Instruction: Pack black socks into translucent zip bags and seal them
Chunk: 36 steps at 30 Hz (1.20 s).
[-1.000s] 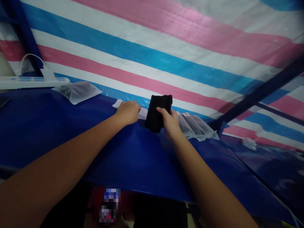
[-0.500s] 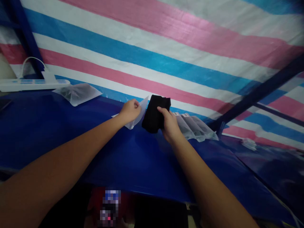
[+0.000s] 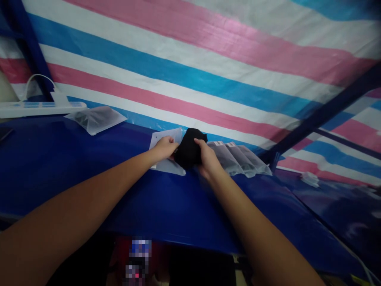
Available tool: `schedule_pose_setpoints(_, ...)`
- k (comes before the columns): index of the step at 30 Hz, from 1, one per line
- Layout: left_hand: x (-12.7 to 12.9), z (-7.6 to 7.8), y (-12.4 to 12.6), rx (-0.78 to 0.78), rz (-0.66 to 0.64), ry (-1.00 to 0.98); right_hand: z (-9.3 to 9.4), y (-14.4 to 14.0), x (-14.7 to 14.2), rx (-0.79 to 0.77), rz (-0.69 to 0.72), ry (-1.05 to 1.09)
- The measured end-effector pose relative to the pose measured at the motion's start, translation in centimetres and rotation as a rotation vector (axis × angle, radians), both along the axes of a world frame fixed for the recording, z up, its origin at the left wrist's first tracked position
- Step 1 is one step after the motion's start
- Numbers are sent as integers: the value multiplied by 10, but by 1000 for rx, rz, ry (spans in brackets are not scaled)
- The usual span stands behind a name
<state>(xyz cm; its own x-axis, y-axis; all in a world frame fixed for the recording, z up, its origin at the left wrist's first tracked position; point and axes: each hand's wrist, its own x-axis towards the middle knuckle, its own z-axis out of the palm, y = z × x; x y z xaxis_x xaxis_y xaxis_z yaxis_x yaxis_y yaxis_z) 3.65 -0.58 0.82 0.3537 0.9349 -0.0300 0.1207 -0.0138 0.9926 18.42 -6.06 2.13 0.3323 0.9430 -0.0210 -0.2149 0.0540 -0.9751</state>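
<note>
Head view, the only one: right hand is clamped on a black cloth bundle, thumb on the near face, fingers mostly hidden behind. Bundle sits above the back part of the blue bench, tilted, between the two hands; can't tell if it touches the surface. Left hand has its fingers curled in at the bundle's left edge, over a flat clear bag (looks unfilled). Can't tell whether those fingers pinch the bundle, the bag or both.

Step in hand, as I judge it: bundle and flat bag brought together, bundle not inside. Next move seems to call for the right hand keeping the bundle compact while the left gets a sure grip on a bag edge; thin film could slip or crease.

Just right of the right hand, overlapping bags lie in a row, a few with white labels. Another bag lies left, near a white power strip. Striped sheet hangs behind.
</note>
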Motion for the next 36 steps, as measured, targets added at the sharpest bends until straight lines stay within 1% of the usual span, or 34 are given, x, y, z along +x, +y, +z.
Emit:
schedule_pose_setpoints(3,-4,1,2,-7,-65,11,-2,2,2,9,-39,0)
schedule_pose_setpoints(7,-9,7,-2,-9,-142,62,-3,5,6,5,-65,-11)
schedule_pose_setpoints(9,-10,10,-5,-16,-161,25,-6,6,7,42,-103,-33)
schedule_pose_setpoints(11,-8,12,-7,-33,-159,-43,-8,7,6,90,-110,-74)
schedule_pose_setpoints(14,-3,12,-7,-38,-74,-133,-9,5,3,123,-97,-157)
schedule_pose_setpoints(17,1,11,-6,9,10,-136,-7,2,0,132,-80,-251)
schedule_pose_setpoints(20,1,10,-5,28,47,-134,-6,-1,-1,101,-37,-281)
schedule_pose_setpoints(23,0,10,-6,33,85,-131,-3,-3,-1,43,11,-232)
schedule_pose_setpoints(28,-1,8,-4,122,111,-45,0,-7,-4,-84,178,-32)
schedule_pose_setpoints(30,-1,5,0,156,114,7,0,-8,-6,-111,187,13)
schedule_pose_setpoints(32,-1,2,4,202,139,66,1,-7,-6,-102,178,31)
schedule_pose_setpoints(36,-4,-2,13,352,218,197,5,-7,-2,-106,143,-16)
